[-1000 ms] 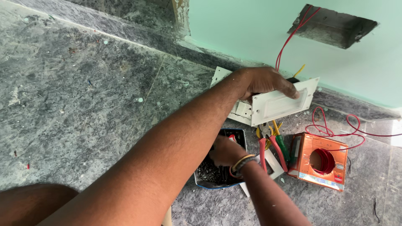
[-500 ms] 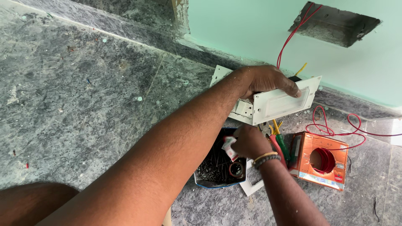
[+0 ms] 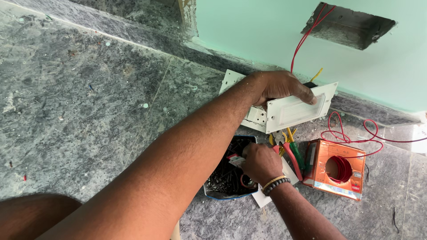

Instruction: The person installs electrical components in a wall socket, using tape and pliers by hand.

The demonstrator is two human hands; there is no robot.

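1. The left hand (image 3: 280, 86) reaches across the grey stone floor (image 3: 80, 102) and grips a white switch plate (image 3: 296, 109), fingers curled over its top edge, the plate tilted up near the green wall (image 3: 258, 31).
2. The right hand (image 3: 258, 162) dips into a tray of dark screws (image 3: 224, 178), fingers pinched narrowly on a small red and white piece (image 3: 235, 159); what it is, I cannot tell.
3. Just right of the tray lie pliers (image 3: 289, 151) and a green screwdriver (image 3: 297, 155).
4. An orange box (image 3: 338, 169) holds a coil of red wire; a red wire (image 3: 307, 40) runs up to the wall recess (image 3: 349, 26).
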